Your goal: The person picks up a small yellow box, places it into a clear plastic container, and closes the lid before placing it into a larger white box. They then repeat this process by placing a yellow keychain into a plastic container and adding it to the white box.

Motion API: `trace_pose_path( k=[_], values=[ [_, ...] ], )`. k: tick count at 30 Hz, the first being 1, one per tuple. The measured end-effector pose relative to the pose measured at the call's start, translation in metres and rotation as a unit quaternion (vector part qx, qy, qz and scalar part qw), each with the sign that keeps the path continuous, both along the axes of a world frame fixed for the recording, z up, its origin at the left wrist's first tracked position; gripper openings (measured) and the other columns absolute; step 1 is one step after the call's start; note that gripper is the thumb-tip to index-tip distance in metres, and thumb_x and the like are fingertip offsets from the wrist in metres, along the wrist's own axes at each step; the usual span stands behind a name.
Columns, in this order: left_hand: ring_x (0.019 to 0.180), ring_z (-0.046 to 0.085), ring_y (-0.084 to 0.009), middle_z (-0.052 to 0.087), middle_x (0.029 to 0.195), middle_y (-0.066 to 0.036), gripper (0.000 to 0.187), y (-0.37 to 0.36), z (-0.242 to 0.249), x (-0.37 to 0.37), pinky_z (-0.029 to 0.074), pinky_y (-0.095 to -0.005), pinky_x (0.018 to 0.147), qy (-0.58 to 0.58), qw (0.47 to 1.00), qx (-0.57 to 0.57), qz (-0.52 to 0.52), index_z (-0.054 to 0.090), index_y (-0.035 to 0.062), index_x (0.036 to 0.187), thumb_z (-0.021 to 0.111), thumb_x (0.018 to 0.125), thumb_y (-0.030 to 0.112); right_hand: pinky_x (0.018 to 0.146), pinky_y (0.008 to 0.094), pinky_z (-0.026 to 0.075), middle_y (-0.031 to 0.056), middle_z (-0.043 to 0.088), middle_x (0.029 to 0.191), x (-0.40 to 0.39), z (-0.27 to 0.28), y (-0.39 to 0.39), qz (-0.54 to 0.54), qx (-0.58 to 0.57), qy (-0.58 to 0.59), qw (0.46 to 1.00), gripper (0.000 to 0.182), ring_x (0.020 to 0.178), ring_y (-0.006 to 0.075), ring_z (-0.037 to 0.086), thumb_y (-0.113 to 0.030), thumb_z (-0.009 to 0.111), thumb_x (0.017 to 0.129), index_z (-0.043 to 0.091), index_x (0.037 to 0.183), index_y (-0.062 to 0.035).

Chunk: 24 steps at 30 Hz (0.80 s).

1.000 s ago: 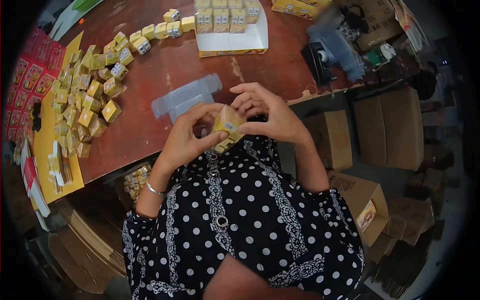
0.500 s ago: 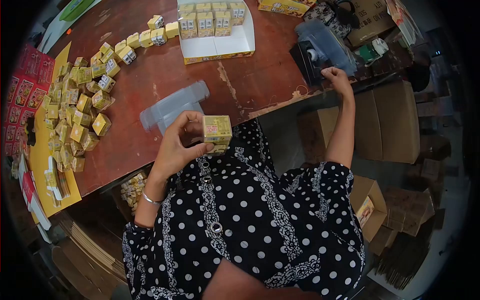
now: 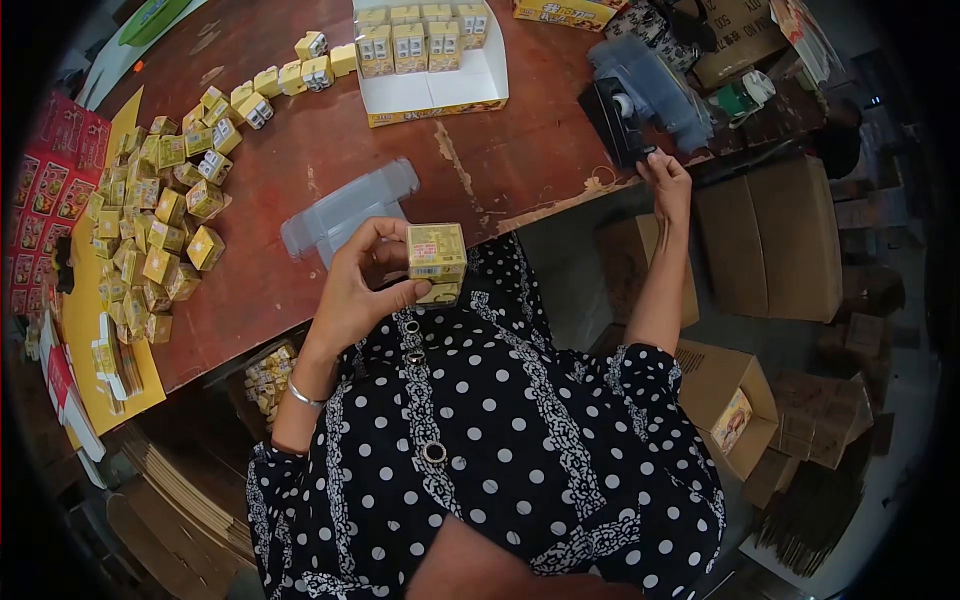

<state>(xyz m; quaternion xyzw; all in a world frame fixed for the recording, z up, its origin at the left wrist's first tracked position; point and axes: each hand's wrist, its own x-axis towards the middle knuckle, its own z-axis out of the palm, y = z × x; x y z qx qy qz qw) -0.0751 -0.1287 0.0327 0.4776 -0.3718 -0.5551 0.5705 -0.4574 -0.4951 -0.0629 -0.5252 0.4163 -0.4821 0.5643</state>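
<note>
My left hand [image 3: 355,285] is closed around a small yellow printed box [image 3: 436,246], which looks wrapped in clear plastic, just in front of my body. At the table's right edge, my right hand [image 3: 668,185] has its thumb and fingertips pinched together. It is at the near end of a black tape dispenser [image 3: 606,118] with a white roll. Whatever is in the pinch is too small to make out. A flat clear plastic box blank [image 3: 350,208] lies on the table beyond my left hand.
Many small yellow boxes [image 3: 160,235] are heaped at the left, with a row trailing toward a white display tray [image 3: 435,95] partly filled with similar boxes. Clear plastic sheets [image 3: 655,90] lie beyond the dispenser. Cardboard cartons [image 3: 770,240] stand right of the table [image 3: 290,150].
My right hand has moved slightly toward me and left, staying pinched near the dispenser's end. My left hand keeps the yellow box almost in place, tilted a little.
</note>
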Motion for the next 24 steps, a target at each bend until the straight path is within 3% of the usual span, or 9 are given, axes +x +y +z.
trace_pose_path(
  k=[8,10,12,16,17,18,20,22,24],
  values=[
    [0.113,0.065,-0.0168,0.062,0.123,-0.007,0.058,-0.001,0.004,-0.001,0.056,-0.0291,0.093,0.017,0.997,-0.057,0.053,0.05,0.0019,0.134,0.078,0.084,-0.001,0.086,0.0291,0.06,0.0148,0.059,0.136,0.011,0.008,0.007,-0.034,-0.086,0.047,0.995,0.011,0.101,0.0149,0.064,-0.005,0.065,0.098,0.068,0.097,0.0054],
    [0.114,0.064,-0.0168,0.059,0.124,-0.006,0.059,0.001,0.006,0.0,0.056,-0.0288,0.092,0.032,0.996,-0.057,0.057,0.05,0.0014,0.135,0.078,0.084,-0.002,0.082,0.029,0.058,0.0128,0.066,0.126,0.01,0.013,0.006,-0.033,-0.136,0.147,0.979,0.012,0.095,0.0141,0.066,-0.007,0.066,0.098,0.068,0.099,0.0045],
    [0.116,0.063,-0.017,0.056,0.127,-0.005,0.058,0.005,0.009,0.002,0.057,-0.0292,0.092,0.08,0.992,-0.07,0.066,0.05,0.001,0.135,0.077,0.084,-0.003,0.083,0.0307,0.055,0.0155,0.067,0.129,-0.003,0.013,-0.004,-0.067,-0.271,0.395,0.876,0.013,0.095,0.0127,0.065,-0.01,0.067,0.097,0.066,0.095,0.0031],
    [0.117,0.063,-0.0179,0.057,0.129,-0.008,0.059,0.011,0.007,0.003,0.056,-0.0314,0.096,0.054,0.983,-0.114,0.135,0.051,0.0015,0.132,0.08,0.082,-0.002,0.075,0.0334,0.054,0.0072,0.07,0.092,0.01,0.04,0.021,-0.117,-0.346,0.456,0.811,0.016,0.075,0.0159,0.065,-0.016,0.069,0.096,0.07,0.1,-0.0002],
    [0.117,0.063,-0.0187,0.058,0.127,-0.009,0.06,0.013,0.01,0.002,0.055,-0.0322,0.097,0.015,0.983,-0.105,0.15,0.05,0.0016,0.132,0.081,0.081,-0.001,0.07,0.0305,0.054,0.0052,0.069,0.087,0.037,0.066,0.05,-0.119,-0.237,0.351,0.898,0.015,0.072,0.0121,0.064,-0.015,0.07,0.097,0.071,0.102,-0.0013],
    [0.117,0.063,-0.0195,0.06,0.126,-0.011,0.062,0.014,0.011,0.0,0.055,-0.033,0.098,-0.024,0.983,-0.093,0.158,0.05,0.0017,0.133,0.083,0.08,0.0,0.07,0.0305,0.054,0.0052,0.069,0.087,0.064,0.083,0.074,-0.116,-0.234,0.351,0.899,0.015,0.072,0.0121,0.064,-0.015,0.07,0.097,0.071,0.102,-0.0013],
    [0.116,0.064,-0.0205,0.063,0.124,-0.012,0.062,0.01,0.007,-0.005,0.054,-0.0327,0.098,-0.082,0.972,-0.128,0.18,0.052,0.0019,0.131,0.084,0.078,0.001,0.066,0.0268,0.054,0.0054,0.07,0.09,0.11,0.107,0.124,0.003,-0.152,0.067,0.986,0.013,0.07,0.0097,0.063,-0.011,0.069,0.097,0.071,0.104,-0.0008],
    [0.115,0.065,-0.024,0.065,0.122,-0.013,0.058,0.006,0.004,-0.007,0.054,-0.033,0.096,-0.264,0.908,-0.2,0.256,0.057,0.0017,0.127,0.084,0.076,0.001,0.067,0.0247,0.056,0.0054,0.066,0.086,0.15,0.125,0.181,0.105,-0.127,0.055,0.985,0.039,0.072,0.0101,0.062,-0.01,0.069,0.097,0.059,0.132,0.0027],
    [0.114,0.065,-0.0266,0.065,0.122,-0.014,0.057,0.005,0.006,-0.007,0.054,-0.034,0.095,-0.319,0.88,-0.22,0.276,0.058,0.0015,0.126,0.084,0.074,0.0,0.064,0.0242,0.056,0.0062,0.065,0.084,0.185,0.148,0.232,0.266,-0.075,-0.03,0.961,0.062,0.07,0.0105,0.062,-0.005,0.066,0.097,0.038,0.152,-0.0003]
  ],
)
